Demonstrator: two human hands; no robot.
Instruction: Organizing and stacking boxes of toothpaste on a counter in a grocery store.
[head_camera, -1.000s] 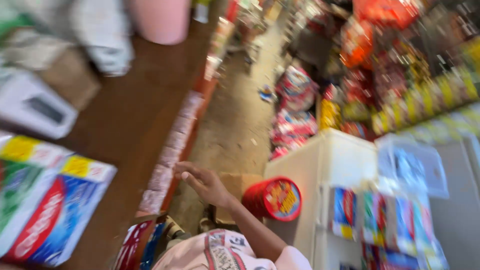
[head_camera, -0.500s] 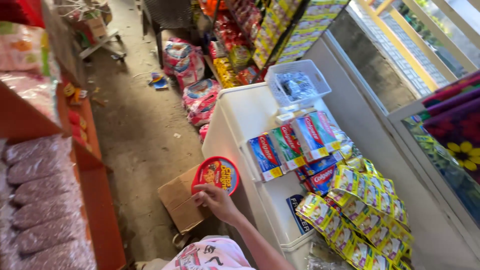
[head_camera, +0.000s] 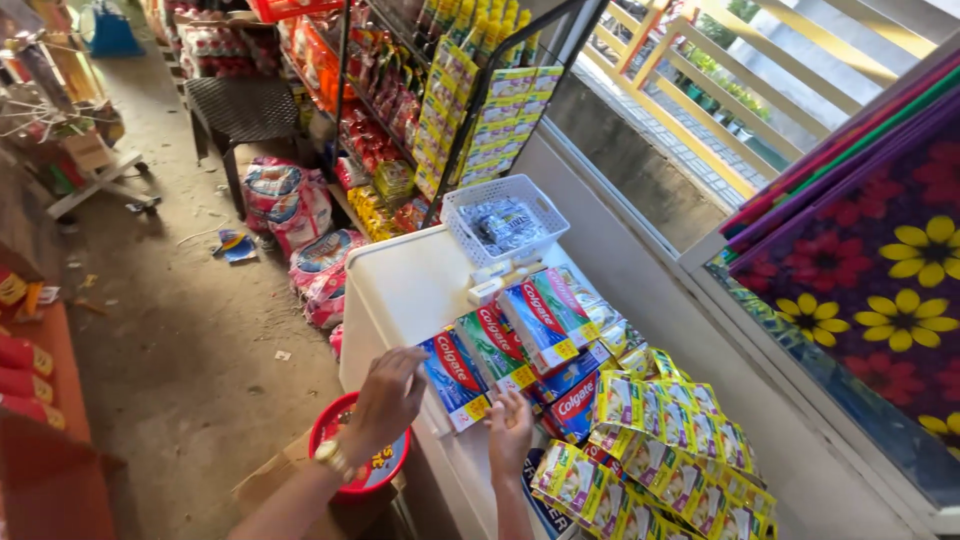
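Both hands work at the near edge of a white chest-type cabinet (head_camera: 400, 290) with a smooth, flat lid. Left hand (head_camera: 388, 398), with a metal wristwatch (head_camera: 330, 458) at the wrist, has its fingers curled down over the near end of a flat rectangular cardboard toothpaste box (head_camera: 455, 375), blue and red, the leftmost in a fanned row; whether the fingers actually pinch the box cannot be told. Below this hand, off the cabinet, sits a round red plastic tub (head_camera: 355, 460) on a brown cardboard carton (head_camera: 275, 480). Right hand (head_camera: 510, 432) lies open, palm down, fingers spread, just beside the lower end of the adjacent green toothpaste boxes (head_camera: 520, 325). Behind the row stands a white perforated plastic basket (head_camera: 505, 215), rectangular, holding crinkled foil packets. Right of the boxes, glossy yellow-green sachet strips (head_camera: 660, 450) lie overlapped in a loose pile.
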